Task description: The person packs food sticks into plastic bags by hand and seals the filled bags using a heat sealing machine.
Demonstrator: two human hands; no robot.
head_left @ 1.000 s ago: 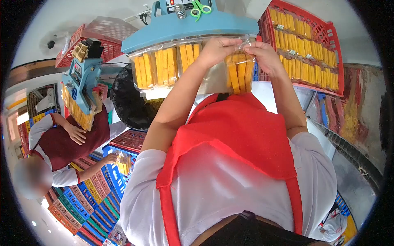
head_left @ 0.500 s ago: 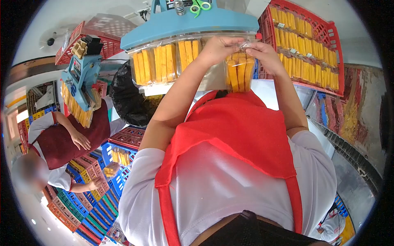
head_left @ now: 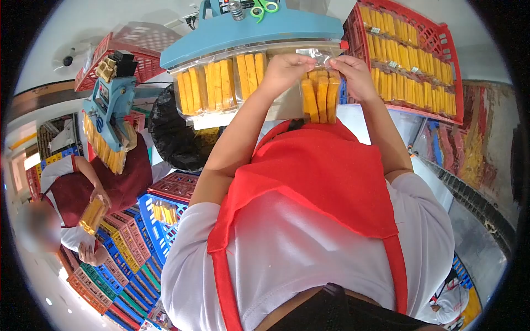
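Note:
A clear plastic bag of yellow sticks (head_left: 321, 99) hangs upright in front of me, held by its top edge. My left hand (head_left: 289, 73) pinches the left corner of the bag's mouth, while my right hand (head_left: 353, 76) grips the right corner. The film between them is stretched wider and flatter. Left of my hands, several similar filled bags (head_left: 220, 83) stand in a row along the front of a light-blue bag sealer (head_left: 251, 34). Green-handled scissors (head_left: 264, 7) rest on top of the sealer.
At the right, a red crate (head_left: 454, 83) holds rows of filled bags. A black bag-lined bin (head_left: 175, 129) stands at the left. Beyond it a co-worker in a maroon apron (head_left: 118, 185) holds a filled packet (head_left: 93, 214) beside another sealer (head_left: 115, 96) and stacked crates (head_left: 118, 243).
My hands have drawn slightly apart, and the gathered bag mouth is now spread flat. The co-worker has brought a packet up in front of the apron.

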